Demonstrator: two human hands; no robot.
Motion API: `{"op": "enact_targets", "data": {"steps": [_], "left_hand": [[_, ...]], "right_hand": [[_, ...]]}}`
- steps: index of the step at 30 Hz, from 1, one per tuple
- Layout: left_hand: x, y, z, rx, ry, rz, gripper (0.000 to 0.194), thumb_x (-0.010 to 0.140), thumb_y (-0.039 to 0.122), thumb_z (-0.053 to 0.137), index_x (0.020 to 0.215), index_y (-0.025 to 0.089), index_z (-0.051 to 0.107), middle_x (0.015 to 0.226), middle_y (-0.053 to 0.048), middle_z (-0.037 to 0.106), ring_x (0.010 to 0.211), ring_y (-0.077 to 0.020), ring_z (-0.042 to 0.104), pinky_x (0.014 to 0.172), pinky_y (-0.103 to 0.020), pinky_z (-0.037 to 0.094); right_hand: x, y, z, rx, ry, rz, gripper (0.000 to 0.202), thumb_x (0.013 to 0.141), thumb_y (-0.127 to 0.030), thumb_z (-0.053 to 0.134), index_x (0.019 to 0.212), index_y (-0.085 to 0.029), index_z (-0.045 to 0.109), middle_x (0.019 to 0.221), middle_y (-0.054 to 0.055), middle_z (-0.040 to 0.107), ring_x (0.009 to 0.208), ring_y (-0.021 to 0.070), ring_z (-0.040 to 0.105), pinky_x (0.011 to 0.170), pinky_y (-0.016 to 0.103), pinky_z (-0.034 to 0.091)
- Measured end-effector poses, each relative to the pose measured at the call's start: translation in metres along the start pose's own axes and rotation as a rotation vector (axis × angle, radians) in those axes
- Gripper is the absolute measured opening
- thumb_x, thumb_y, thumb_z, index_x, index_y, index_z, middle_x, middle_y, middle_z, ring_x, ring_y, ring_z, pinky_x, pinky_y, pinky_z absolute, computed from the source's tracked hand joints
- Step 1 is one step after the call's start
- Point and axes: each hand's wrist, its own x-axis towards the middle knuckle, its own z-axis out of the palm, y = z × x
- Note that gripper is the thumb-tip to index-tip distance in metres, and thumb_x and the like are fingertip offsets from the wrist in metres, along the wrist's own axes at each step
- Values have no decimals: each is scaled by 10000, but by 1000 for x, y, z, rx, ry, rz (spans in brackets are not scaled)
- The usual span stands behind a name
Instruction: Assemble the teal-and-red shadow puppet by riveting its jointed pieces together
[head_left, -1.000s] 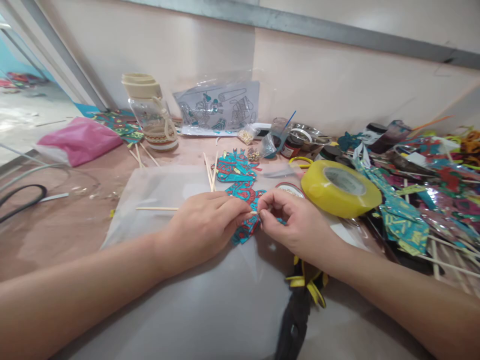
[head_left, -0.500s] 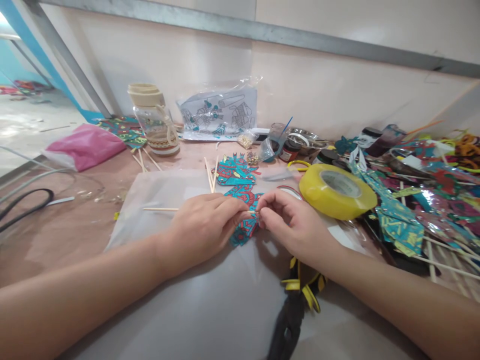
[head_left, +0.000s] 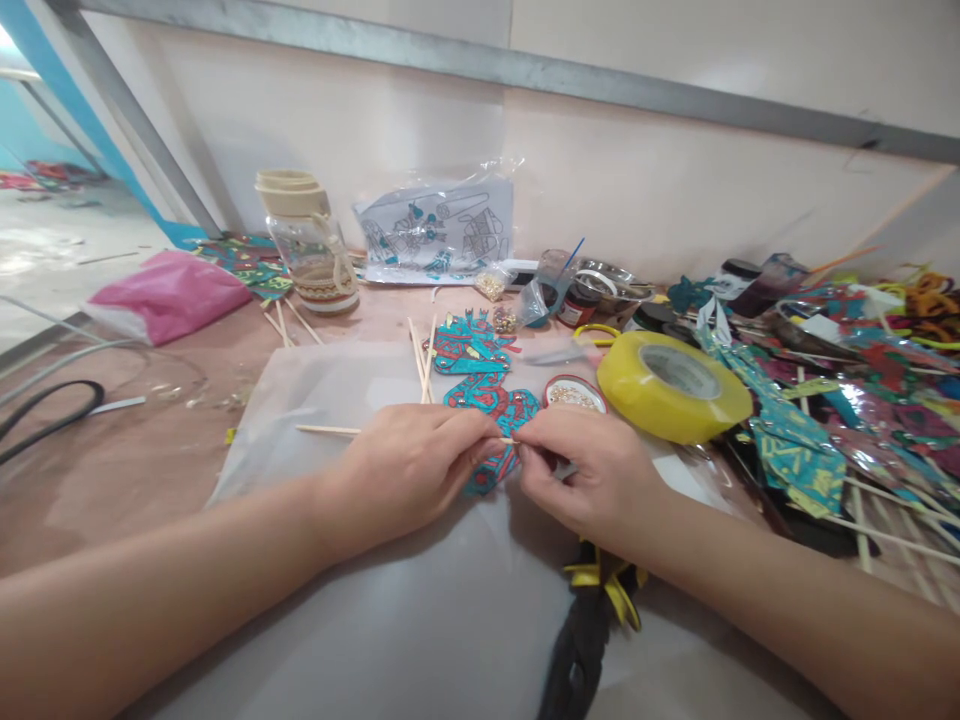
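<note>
A thin wooden stick [head_left: 327, 430] runs under my left hand [head_left: 420, 455], whose thumb and fingers are closed on it. Its right tip shows between my hands. My right hand [head_left: 581, 465] pinches at that tip; anything smaller between its fingertips is too small to make out. Just behind and below my fingertips lies a teal and red patterned cutout [head_left: 487, 395] on the translucent sheet [head_left: 360, 610]. A similar cutout [head_left: 471, 343] with small metal studs sits farther back. Behind my right hand is a red-rimmed lid [head_left: 574, 392] holding small beads.
Yellow tape roll [head_left: 675, 385] sits right of the lid; black and yellow pliers [head_left: 585, 630] lie at the front. Loose sticks [head_left: 421, 360], a bottle [head_left: 307, 240] and a pink bag [head_left: 169, 295] are behind and left. Jars [head_left: 585, 300] and piled cutouts [head_left: 802, 440] stand right.
Both hands have moved slightly toward me with the stick. My right hand is lower, so more of the beaded lid shows, and its fingers are closer together.
</note>
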Motion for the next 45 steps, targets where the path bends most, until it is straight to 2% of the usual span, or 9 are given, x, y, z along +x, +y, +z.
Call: {"op": "enact_targets", "data": {"steps": [6,10,15,20,24,28,31,41,45], "left_hand": [[-1,0,3,54,23,43,242,994,306,403,911,187,598,766,8,701,668,-154,655,604,-263,453],[-3,0,4,113,58,82,195,983,258,426,913,178,589,789,-6,703,688,-150,652,635,-262,462],[-2,4,-5,248,50,188,212,975,162,383,913,164,586,810,-23,695,692,-155,633,627,-277,454],[0,6,-9,307,8,225,242,968,139,359,930,152,597,778,-20,683,672,-173,618,610,-300,457],[0,3,-4,191,46,83,201,978,230,414,937,171,602,773,-5,689,688,-161,640,630,-281,465],[2,1,-1,110,51,-17,278,992,289,381,905,169,616,718,-5,679,640,-150,640,598,-263,461],[2,1,-1,90,38,-23,299,993,296,372,908,167,628,702,-12,675,638,-147,637,604,-253,457],[1,0,0,83,48,-11,293,990,294,391,898,164,638,703,-5,678,626,-157,638,587,-266,449],[1,1,0,90,69,20,284,993,280,385,905,168,631,719,-1,690,636,-151,648,590,-259,447]], "right_hand": [[1,-3,1,62,-24,65,227,729,-88,475,532,-183,413,538,-46,369,537,88,360,540,218,298],[1,-6,1,176,-69,208,192,731,-109,478,554,-180,469,541,-46,400,527,83,384,513,206,310],[3,-8,0,363,-151,439,171,762,-169,463,612,-185,544,548,-43,430,524,89,402,464,195,313],[6,-7,-1,468,-194,508,164,775,-185,459,626,-186,527,546,-49,425,515,86,409,445,189,315],[6,-6,-4,431,-187,447,212,831,-180,426,640,-186,519,555,-48,477,519,84,446,468,191,340],[4,-5,-5,280,-54,310,121,844,-192,477,763,-190,568,645,-25,577,587,105,522,540,210,400],[3,-5,-3,208,14,234,69,819,-160,520,842,-197,573,709,-19,617,626,111,558,591,218,427],[0,-2,-1,151,41,154,66,873,-184,534,835,-203,584,732,-9,643,661,119,576,613,224,431],[-1,-5,-2,208,19,199,72,868,-174,540,830,-203,593,733,-17,647,665,111,581,611,215,434]]}}
